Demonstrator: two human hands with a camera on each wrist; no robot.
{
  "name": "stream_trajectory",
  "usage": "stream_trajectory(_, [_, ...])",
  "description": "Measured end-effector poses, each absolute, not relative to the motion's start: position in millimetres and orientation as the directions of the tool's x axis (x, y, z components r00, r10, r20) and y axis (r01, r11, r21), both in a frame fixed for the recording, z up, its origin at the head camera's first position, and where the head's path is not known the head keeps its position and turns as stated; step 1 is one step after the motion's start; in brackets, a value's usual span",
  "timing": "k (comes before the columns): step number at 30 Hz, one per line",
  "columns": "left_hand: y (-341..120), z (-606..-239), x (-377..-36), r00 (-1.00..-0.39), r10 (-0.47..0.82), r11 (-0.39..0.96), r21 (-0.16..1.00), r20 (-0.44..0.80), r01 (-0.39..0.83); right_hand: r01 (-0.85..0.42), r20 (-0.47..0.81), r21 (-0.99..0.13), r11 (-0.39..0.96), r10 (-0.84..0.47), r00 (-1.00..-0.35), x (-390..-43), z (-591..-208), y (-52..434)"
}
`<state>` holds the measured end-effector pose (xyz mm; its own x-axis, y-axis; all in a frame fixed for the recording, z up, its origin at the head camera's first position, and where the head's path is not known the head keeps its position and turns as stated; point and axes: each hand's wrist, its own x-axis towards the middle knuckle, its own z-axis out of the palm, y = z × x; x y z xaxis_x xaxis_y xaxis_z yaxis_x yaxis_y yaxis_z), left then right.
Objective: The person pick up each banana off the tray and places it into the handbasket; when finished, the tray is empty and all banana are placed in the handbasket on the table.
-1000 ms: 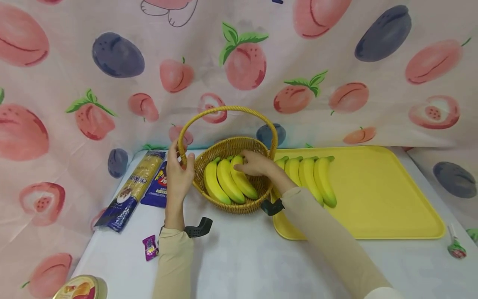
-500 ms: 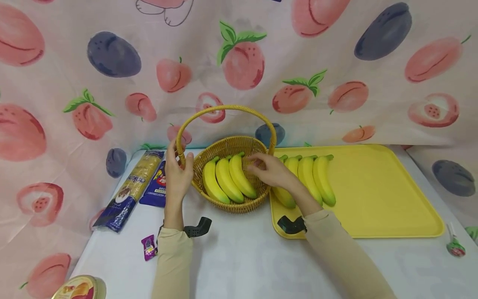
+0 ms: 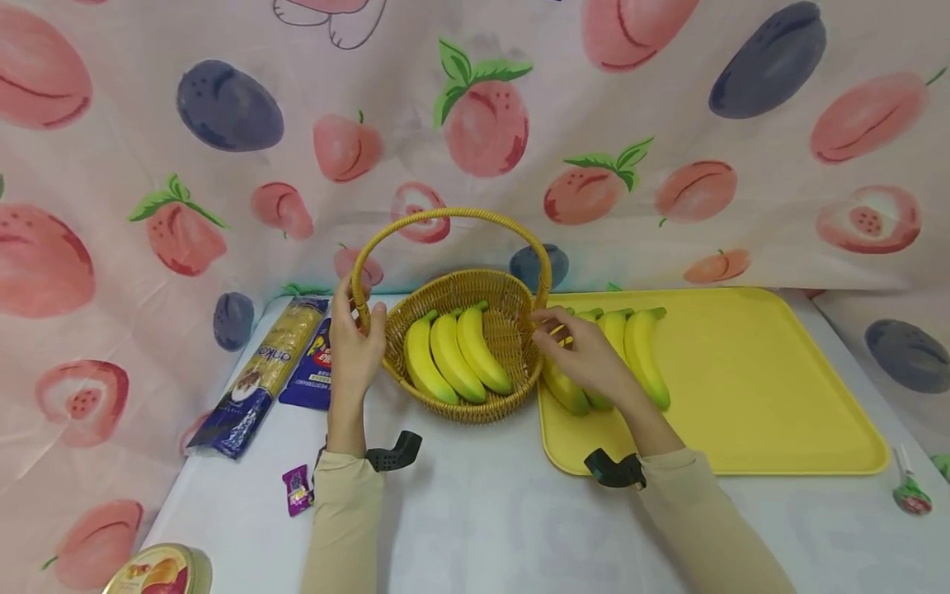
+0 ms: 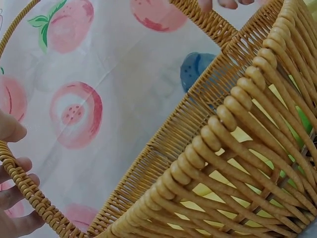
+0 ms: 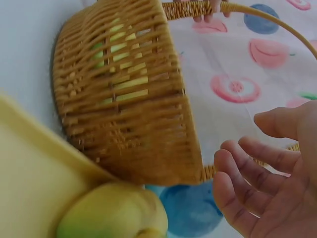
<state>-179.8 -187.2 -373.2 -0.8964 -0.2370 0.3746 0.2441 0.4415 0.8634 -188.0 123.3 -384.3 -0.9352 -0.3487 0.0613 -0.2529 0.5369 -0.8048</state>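
A yellow wicker basket (image 3: 451, 412) stands on the table with three bananas (image 3: 456, 355) in it, side by side at its left. My left hand (image 3: 358, 346) holds the left base of its arched handle (image 3: 462, 213); fingers wrap the handle (image 5: 188, 9) in the right wrist view. My right hand (image 3: 586, 355), fingers loosely bent and holding nothing, hovers by the basket's right rim, over the bananas (image 3: 644, 355) on the yellow tray (image 3: 772, 388). It partly hides those bananas. In the right wrist view, the right hand's fingers (image 5: 252, 183) are apart from the basket wall.
A pasta packet (image 3: 260, 375) and a blue packet (image 3: 308, 375) lie left of the basket. Nearer are a purple-wrapped candy (image 3: 298, 490) and a round tin (image 3: 152, 571). A lollipop (image 3: 911, 495) lies beyond the tray's right edge. A fruit-print cloth (image 3: 475, 124) hangs behind.
My right hand has let go of the rightmost banana in the basket and moved right, out over the tray's bananas. My left hand stays on the handle.
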Motion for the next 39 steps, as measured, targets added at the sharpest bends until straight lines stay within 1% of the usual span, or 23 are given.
stream_trajectory(7, [-191.9,-383.7,-184.1,-0.886,-0.235,0.460,0.849,0.399,0.260,-0.234,0.072,-0.792,0.564,-0.293,-0.953,-182.7,-393.6,145.9])
stream_trajectory(16, [-191.9,-384.9,-183.2,-0.886,-0.235,0.459,0.849,0.399,0.261,-0.201,0.082,-0.791,0.578,-0.226,-0.971,-179.4,-400.0,169.5])
stream_trajectory(24, [-191.7,-384.3,-181.9,-0.885,-0.228,0.459,0.847,0.405,0.269,-0.212,0.125,-0.799,0.562,-0.191,-0.974,-175.0,-407.1,187.4])
stream_trajectory(30, [-191.7,-385.4,-182.8,-0.887,-0.238,0.461,0.850,0.396,0.255,-0.197,0.133,-0.782,0.591,-0.150,-0.980,-176.7,-415.3,202.3])
stream_trajectory(34, [-191.9,-383.6,-182.6,-0.886,-0.245,0.458,0.852,0.395,0.253,-0.173,0.130,-0.779,0.603,-0.115,-0.985,-179.6,-418.6,212.6])
stream_trajectory(39, [-190.2,-382.3,-183.3,-0.891,-0.241,0.463,0.852,0.385,0.243,-0.117,0.095,-0.777,0.619,-0.068,-0.993,-179.2,-422.1,227.5])
